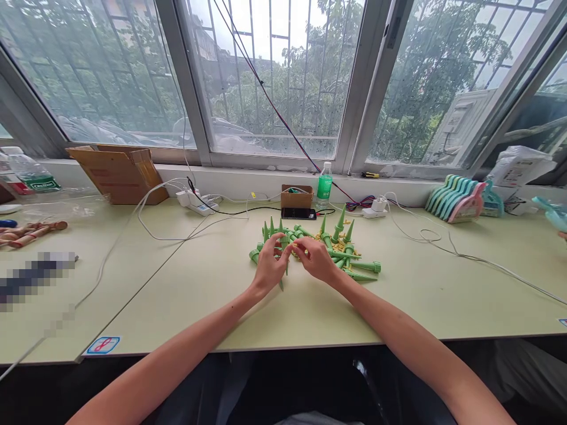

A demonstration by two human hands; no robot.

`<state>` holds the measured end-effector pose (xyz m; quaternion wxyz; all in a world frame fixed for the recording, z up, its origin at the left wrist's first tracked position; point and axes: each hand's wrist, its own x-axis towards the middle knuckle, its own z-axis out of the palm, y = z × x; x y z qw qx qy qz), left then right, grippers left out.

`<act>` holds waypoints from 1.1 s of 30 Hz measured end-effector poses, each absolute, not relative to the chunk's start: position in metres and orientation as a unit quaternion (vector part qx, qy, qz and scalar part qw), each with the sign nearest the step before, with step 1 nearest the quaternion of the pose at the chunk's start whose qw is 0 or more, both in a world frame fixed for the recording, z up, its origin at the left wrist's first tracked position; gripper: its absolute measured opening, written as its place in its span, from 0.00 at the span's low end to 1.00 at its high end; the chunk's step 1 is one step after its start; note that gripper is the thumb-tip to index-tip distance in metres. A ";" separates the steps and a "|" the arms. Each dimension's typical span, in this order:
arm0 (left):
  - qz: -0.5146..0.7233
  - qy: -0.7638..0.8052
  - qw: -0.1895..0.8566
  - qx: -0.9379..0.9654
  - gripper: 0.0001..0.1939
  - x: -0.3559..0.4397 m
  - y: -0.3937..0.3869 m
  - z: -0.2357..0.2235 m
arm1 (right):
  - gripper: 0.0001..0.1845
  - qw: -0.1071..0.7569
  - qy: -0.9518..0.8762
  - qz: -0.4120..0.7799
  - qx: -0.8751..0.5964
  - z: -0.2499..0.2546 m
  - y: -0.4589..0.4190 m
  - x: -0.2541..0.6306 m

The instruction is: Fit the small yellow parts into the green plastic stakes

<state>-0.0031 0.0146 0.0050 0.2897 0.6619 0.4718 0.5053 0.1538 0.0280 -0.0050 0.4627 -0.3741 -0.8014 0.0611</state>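
My left hand [269,264] is closed around a green plastic spike [284,242], partly hidden by the fingers. Close beside it, my right hand [315,258] makes a pinch, its fingertips meeting those of the left. Something small and yellowish seems to be between them, too small to name. Around both hands lie several more green spikes [364,266] with ribbed caps, some standing point up and others on their sides. Small yellow pieces [340,246] are heaped among the spikes, beyond my right hand.
Behind the pile are a phone [299,213], a small cardboard box [296,200] and a green-labelled bottle [325,185]. White cables and a power strip [201,204] cross the table. Pastel hangers [456,199] stand right; wooden sticks [35,234] lie left. Another person's hand shows at the right edge.
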 end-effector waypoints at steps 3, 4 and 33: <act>0.508 0.470 0.288 0.662 0.22 -0.003 0.014 0.005 | 0.13 0.456 -0.802 0.053 -0.381 -0.005 0.029 0.154; 0.509 0.469 0.288 0.662 0.21 -0.003 0.014 0.005 | 0.13 0.454 -0.803 0.051 -0.383 -0.005 0.029 0.154; 0.505 0.427 0.260 0.703 0.22 -0.002 0.007 0.007 | 0.18 0.439 -0.793 0.015 -0.421 -0.004 0.028 0.157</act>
